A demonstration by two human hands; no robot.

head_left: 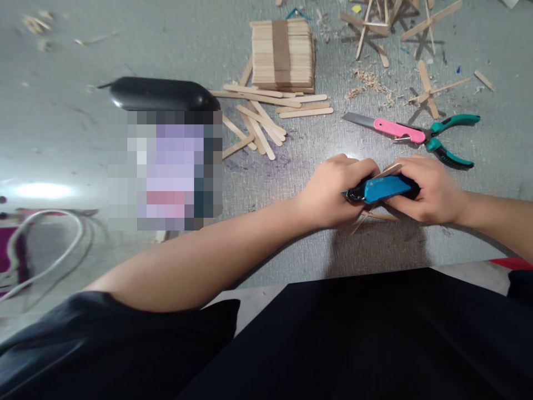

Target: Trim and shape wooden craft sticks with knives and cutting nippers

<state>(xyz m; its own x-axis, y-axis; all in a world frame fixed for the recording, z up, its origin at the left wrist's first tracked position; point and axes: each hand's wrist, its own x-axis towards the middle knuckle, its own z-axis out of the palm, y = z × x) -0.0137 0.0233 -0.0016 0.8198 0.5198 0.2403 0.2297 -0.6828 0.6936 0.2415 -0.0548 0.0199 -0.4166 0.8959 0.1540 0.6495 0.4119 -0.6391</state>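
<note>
My right hand (428,189) is closed around a blue-and-black utility knife (385,189), whose tip points left. Against it, my left hand (337,189) is closed with fingers curled on a craft stick (389,171) that slants up behind the knife. Below the knife, more thin sticks (377,215) poke out from between the two hands. The exact contact between blade and wood is hidden by my fingers. Just beyond the hands lie a pink folding knife (400,129) with its blade out and green-handled pliers (452,119), close together.
A banded stack of craft sticks (262,55) stands at the back, with loose sticks (266,119) before it. Crossed-stick pieces (428,91) and wood shavings (370,80) lie back right. At left are a black rounded case (162,94), a blurred-out patch and a white cable (79,222).
</note>
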